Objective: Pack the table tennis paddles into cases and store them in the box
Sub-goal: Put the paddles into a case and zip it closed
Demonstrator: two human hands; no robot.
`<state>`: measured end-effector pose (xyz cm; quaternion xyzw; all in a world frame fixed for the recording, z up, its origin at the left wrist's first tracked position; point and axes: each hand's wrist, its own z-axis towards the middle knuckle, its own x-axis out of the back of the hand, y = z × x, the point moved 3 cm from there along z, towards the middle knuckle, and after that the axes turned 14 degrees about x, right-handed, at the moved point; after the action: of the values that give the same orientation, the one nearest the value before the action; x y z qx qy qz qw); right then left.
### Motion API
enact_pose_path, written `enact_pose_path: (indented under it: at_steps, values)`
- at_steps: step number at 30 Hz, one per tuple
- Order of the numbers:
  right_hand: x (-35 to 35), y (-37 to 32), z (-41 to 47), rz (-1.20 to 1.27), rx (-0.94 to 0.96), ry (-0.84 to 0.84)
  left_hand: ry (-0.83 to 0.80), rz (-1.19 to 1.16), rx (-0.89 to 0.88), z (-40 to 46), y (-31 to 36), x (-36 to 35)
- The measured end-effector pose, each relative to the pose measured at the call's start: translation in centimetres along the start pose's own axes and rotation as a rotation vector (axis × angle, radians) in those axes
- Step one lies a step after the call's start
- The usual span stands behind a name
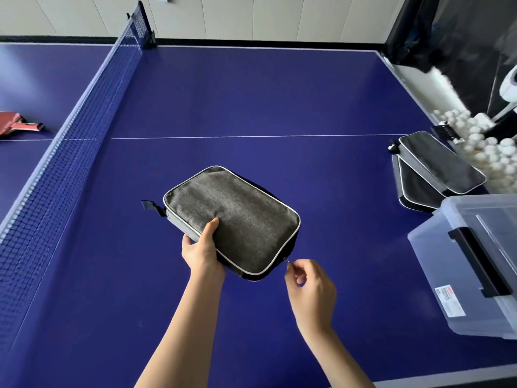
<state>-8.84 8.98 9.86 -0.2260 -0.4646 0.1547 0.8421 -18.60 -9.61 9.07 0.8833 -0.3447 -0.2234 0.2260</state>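
Now L hand (202, 252) grips grey case (232, 217) — R hand (309, 289) pinches zipper pull (286, 259).

A table tennis room is indicated by the blue counter (251, 93) divided by a net (84, 107). A heap of white balls (481, 147) is seen beside a ball machine (509, 88), and plain pale wall panels (251, 15) are seen behind.
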Motion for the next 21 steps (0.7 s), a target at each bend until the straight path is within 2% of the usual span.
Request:
enact_pose_path:
  at_steps: [6, 15, 21]
  values:
    - [1.1, 2.9, 2.5, 0.072, -0.14, 0.055, -0.133, 0.117, 0.028, -0.7, 1.0, 0.9]
    - [1.4, 4.6, 4.1, 0.188, 0.019, 0.001, -0.298, 0.31, 0.004, -1.4, 2.9, 1.6]
    - [0.9, 4.7, 5.3, 0.238, 0.061, -0.05, -0.439, 0.432, 0.009, -1.8, 3.0, 1.6]
